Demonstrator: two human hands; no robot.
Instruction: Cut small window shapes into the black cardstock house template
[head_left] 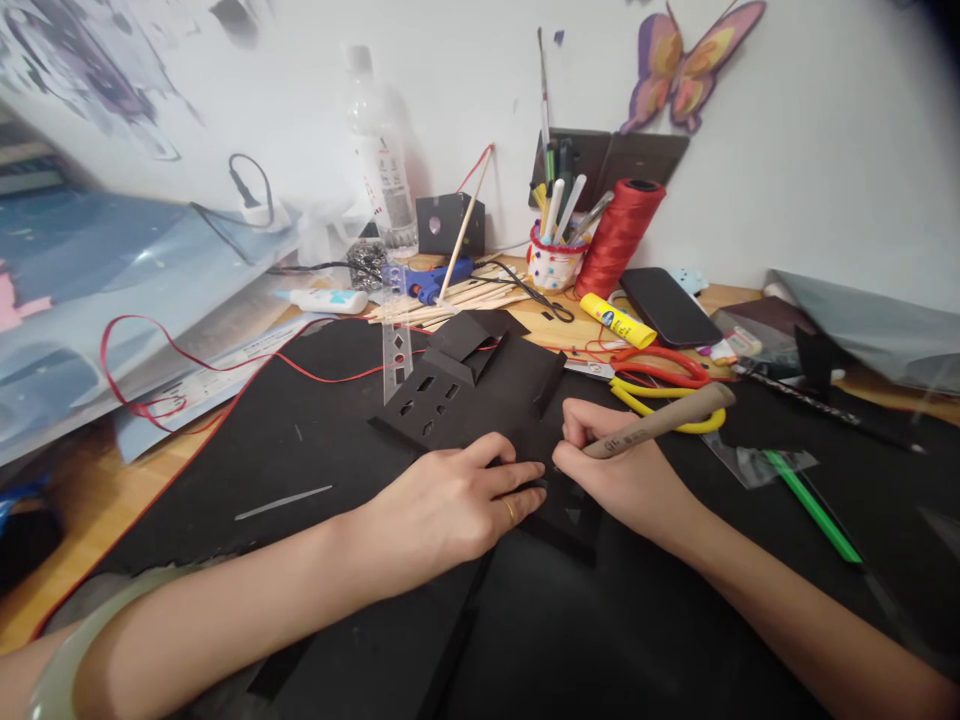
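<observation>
My left hand [469, 495] lies on a black card piece [544, 360], its fingers stretched and pressing the surface; a ring is on one finger. In my right hand [615, 465] is a tan, pen-shaped tool [652, 420] with dark print on its barrel. The tool slants up to the right, and its tip is hidden behind the fingers, close against the card. Several small shapes are cut out of the card's left panel [429, 400], and folded flaps stand up along its far side. A clear stencil ruler [397, 345] lies just beyond that panel.
A black mat [247, 430] covers the desk. Scissors [667, 385], a glue stick [619, 320], a phone [667, 305] and a green cutter [814, 505] lie on the right. Behind stand a bottle [382, 160], a pen cup [556, 258] and a red spool [621, 235]. Red ribbon [217, 368] trails left.
</observation>
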